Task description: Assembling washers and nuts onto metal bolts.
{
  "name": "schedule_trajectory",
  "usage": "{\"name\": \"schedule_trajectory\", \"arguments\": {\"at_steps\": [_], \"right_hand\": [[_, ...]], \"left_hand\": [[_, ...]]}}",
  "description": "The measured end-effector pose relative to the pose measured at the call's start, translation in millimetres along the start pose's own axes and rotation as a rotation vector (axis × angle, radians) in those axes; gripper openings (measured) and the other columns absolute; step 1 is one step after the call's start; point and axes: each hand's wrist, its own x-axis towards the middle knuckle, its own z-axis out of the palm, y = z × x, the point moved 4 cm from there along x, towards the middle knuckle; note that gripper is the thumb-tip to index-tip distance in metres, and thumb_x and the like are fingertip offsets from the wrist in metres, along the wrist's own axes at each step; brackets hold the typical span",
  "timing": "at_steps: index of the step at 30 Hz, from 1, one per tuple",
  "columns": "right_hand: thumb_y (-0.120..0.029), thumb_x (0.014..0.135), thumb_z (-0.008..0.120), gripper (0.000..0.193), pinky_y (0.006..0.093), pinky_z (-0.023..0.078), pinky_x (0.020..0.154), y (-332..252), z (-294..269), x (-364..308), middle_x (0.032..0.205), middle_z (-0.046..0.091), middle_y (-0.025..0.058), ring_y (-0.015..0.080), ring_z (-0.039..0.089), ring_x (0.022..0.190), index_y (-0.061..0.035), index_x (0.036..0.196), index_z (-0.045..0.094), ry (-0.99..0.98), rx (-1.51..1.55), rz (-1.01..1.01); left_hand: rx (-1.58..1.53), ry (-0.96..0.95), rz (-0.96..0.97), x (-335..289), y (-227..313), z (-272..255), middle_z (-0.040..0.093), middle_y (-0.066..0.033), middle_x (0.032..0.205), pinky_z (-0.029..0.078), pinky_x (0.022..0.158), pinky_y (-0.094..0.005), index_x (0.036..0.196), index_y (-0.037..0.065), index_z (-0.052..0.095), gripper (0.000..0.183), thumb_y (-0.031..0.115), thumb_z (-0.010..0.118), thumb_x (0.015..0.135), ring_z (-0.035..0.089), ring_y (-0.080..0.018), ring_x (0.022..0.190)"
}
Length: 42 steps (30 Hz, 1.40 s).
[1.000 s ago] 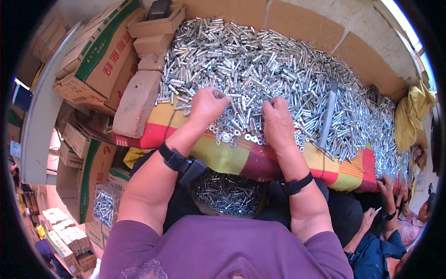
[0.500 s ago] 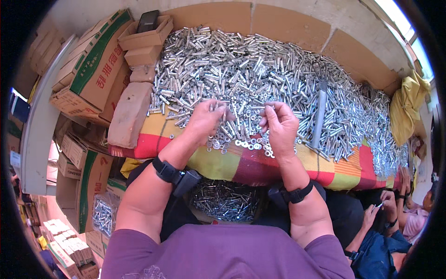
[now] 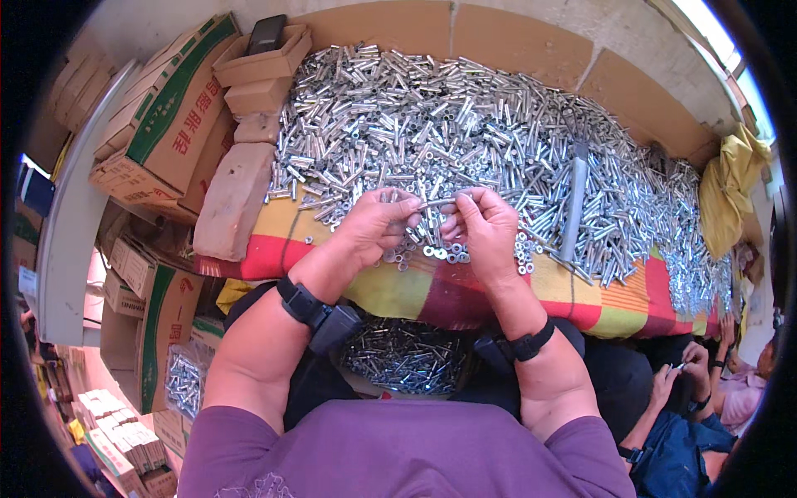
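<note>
Hardware [image 3: 398,108], all silvery tubes and rods, lies heaped on a checked cloth [image 3: 390,286], and over its near edge the person in purple has a slim metal piece [image 3: 437,202] held level between both hands. The left hand [image 3: 378,222] is closed on one end, thumb against fingers; the right hand [image 3: 486,226] pinches the other, so the two sets of fingertips almost meet. Whether anything else sits in either palm, I can't tell. Loose washers [image 3: 439,252] are scattered just below the hands. Off to the right, a grey strip [image 3: 573,207] rests on the heap, well apart from them. Over on the left stands a pale block [image 3: 237,199], with big cartons [image 3: 166,124] beyond it, while farther right a co-worker's hands [image 3: 677,373] are close together below the cloth's edge
</note>
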Motion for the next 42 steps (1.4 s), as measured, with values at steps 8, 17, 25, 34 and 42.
{"name": "schedule_trajectory", "arguments": {"at_steps": [8,17,25,34,42], "right_hand": [[-0.01,0.092,0.055,0.016,0.0262,0.05,0.047,-2,13,-12,0.071,0.064,0.0121,0.0171,0.062,0.054,0.0021,0.083,0.058,-0.046,-0.184,-0.111],[-0.027,0.088,0.059,0.024,0.0448,0.046,0.055,-13,14,-12,0.067,0.06,0.0157,0.0348,0.061,0.062,-0.0069,0.075,0.062,-0.207,-0.917,-0.452],[-0.022,0.077,0.064,0.025,0.0488,0.051,0.068,13,-10,10,0.074,0.063,0.0259,0.0413,0.064,0.071,0.003,0.078,0.061,-0.111,-1.418,-0.131],[-0.011,0.08,0.06,0.014,0.0427,0.048,0.058,2,-14,13,0.065,0.06,0.0203,0.0347,0.062,0.061,0.0012,0.085,0.056,0.035,-1.248,-0.291],[-0.004,0.088,0.06,0.008,0.0215,0.044,0.046,-1,-11,8,0.067,0.058,0.0009,0.0051,0.054,0.053,-0.0003,0.093,0.056,0.063,-0.335,-0.186]], "left_hand": [[-0.085,0.042,-0.039,0,-5,-5,0.056,-0.0009,0.068,0.019,0.032,-0.0171,0.086,0.006,0.056,0.013,0.016,0.062,0.089,0.031,-0.0012,0.039],[-0.365,-0.089,-0.199,0,-19,0,0.055,-0.0024,0.067,0.023,0.035,-0.018,0.081,0.009,0.051,0.024,0.028,0.056,0.094,0.037,-0.0052,0.042],[1.182,0.173,0.625,14,25,-12,0.064,-0.0099,0.087,0.05,0.062,-0.0377,0.09,0.009,0.068,0.018,0.01,0.07,0.072,0.061,-0.0242,0.062],[1.667,0.279,0.811,5,21,7,0.06,-0.0124,0.084,0.047,0.066,-0.0414,0.089,0.008,0.063,0.015,0.007,0.066,0.075,0.059,-0.0348,0.079],[0.676,0.16,0.238,-3,12,-1,0.062,-0.0045,0.074,0.034,0.045,-0.0242,0.092,0.004,0.058,0.006,0.009,0.055,0.09,0.046,-0.0097,0.051]]}}
